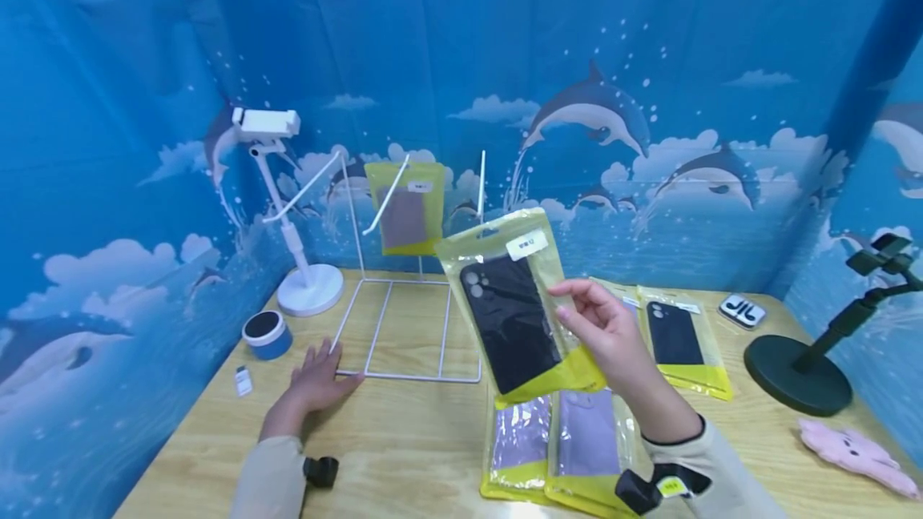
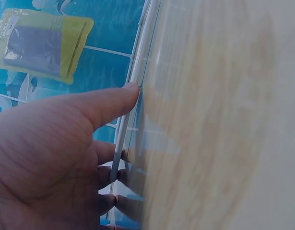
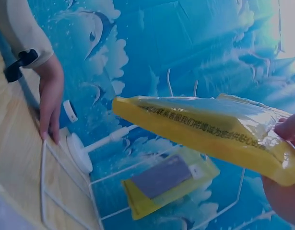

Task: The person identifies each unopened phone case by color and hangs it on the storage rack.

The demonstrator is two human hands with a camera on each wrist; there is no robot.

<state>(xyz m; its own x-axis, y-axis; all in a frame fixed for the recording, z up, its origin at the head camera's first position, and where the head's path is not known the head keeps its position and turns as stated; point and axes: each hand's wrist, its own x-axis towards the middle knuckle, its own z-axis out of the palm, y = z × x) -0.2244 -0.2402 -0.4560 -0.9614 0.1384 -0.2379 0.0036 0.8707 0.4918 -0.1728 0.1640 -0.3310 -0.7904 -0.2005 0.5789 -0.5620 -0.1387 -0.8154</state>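
Note:
My right hand (image 1: 602,331) pinches the right edge of a clear-and-yellow pouch (image 1: 510,311) between thumb and fingers. Inside it is a black phone case with a white label above. The pouch is raised and tilted in front of a white wire rack (image 1: 425,379). On the table, my left hand (image 1: 316,379) rests with its fingers spread at the rack's front left corner, the thumb (image 2: 113,103) touching the base wire. A similar pouch with a purple case (image 1: 404,215) hangs at the back of the rack. The right wrist view shows the held pouch's printed yellow bottom (image 3: 195,134).
Two purple-case pouches (image 1: 587,439) lie at the front; a black-case pouch (image 1: 678,339) lies farther right. A white stand (image 1: 310,291), blue jar (image 1: 267,335) and small white object (image 1: 243,380) are left. Right are an earphone box (image 1: 741,311), black stand (image 1: 796,375) and pink plush (image 1: 854,455).

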